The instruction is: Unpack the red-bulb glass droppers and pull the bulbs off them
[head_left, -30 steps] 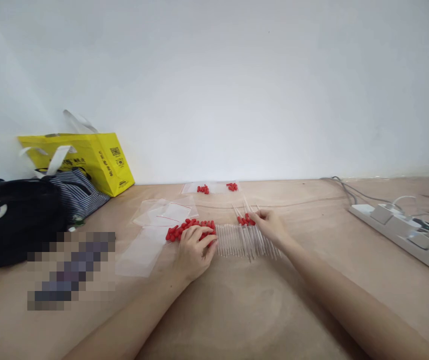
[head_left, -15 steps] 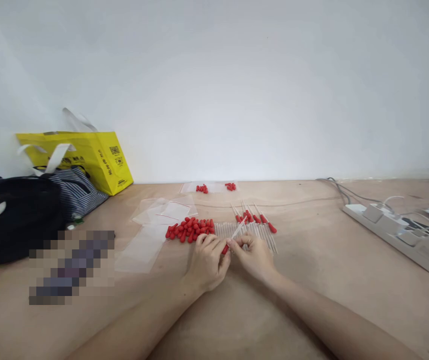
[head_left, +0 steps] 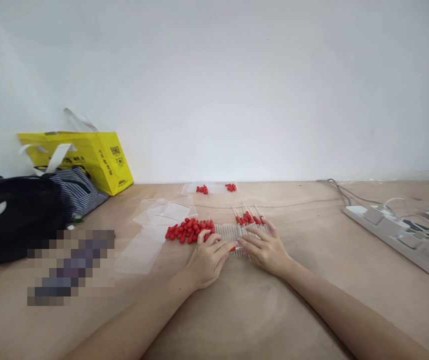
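Observation:
My left hand has its thumb and fingers closed around a red rubber dropper bulb, of which only a small end shows. To its right, my right hand lies with outstretched fingers over the row of clear glass dropper tubes, covering much of it. Whether its fingertips hold a tube is hard to see. A heap of loose red bulbs lies just beyond my left hand. Behind my right hand are several droppers, red bulbs toward me and thin tips pointing away.
Flat clear plastic bags lie left of the bulb heap. Near the wall is another bag with red bulbs and tubes. A yellow bag and a black bag stand left; a white power strip lies right.
Half a second ago both hands met on a slanted glass tube with a red bulb. My right hand has since moved right and spread over the tubes; the slanted tube no longer shows.

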`<state>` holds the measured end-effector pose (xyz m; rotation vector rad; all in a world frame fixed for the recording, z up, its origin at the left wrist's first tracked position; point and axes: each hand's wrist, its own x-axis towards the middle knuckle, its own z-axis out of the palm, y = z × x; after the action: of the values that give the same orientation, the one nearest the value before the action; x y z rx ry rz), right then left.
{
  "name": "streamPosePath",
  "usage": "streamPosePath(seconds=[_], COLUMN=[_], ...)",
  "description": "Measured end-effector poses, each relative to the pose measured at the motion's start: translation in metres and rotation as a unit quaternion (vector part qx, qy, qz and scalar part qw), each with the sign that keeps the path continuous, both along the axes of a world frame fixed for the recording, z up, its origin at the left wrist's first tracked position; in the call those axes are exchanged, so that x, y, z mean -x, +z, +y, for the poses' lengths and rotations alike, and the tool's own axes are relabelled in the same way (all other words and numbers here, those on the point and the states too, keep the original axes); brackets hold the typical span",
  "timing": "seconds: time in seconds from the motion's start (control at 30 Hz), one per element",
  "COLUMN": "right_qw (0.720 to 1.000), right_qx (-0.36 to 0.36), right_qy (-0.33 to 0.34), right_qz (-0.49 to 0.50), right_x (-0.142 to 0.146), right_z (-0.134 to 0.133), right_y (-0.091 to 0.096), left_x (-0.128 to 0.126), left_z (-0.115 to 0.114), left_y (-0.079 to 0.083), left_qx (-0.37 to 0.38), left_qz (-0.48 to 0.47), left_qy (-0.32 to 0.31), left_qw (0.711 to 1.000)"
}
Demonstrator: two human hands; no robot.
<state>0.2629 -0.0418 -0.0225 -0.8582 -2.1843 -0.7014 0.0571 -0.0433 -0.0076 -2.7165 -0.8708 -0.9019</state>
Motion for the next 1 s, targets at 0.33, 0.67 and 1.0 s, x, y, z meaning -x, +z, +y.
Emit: streamPosePath(seconds=[0.33,0.67,1.0], right_qw=[0.999,1.0,0.999], right_qx=[-0.033,0.005,-0.014], right_qy=[0.036,0.023,0.031], right_qz=[0.01,0.021,0.03], right_x=[0.003,0.012,0.013], right_z=[-0.001,-0.005,-0.005], right_y=[-0.005,-0.01,-0.01], left_x=[-0.003,-0.004,-0.003], left_z=[0.006,0.003,0.002], left_y=[-0.007,-0.003,-0.003], left_qx=[-0.056,-0.091,-0.107], left_qz=[-0.036,-0.015,-0.001], left_qy=[0.011,0.025,0.038], left_qw=[0.998,0.995,0.994])
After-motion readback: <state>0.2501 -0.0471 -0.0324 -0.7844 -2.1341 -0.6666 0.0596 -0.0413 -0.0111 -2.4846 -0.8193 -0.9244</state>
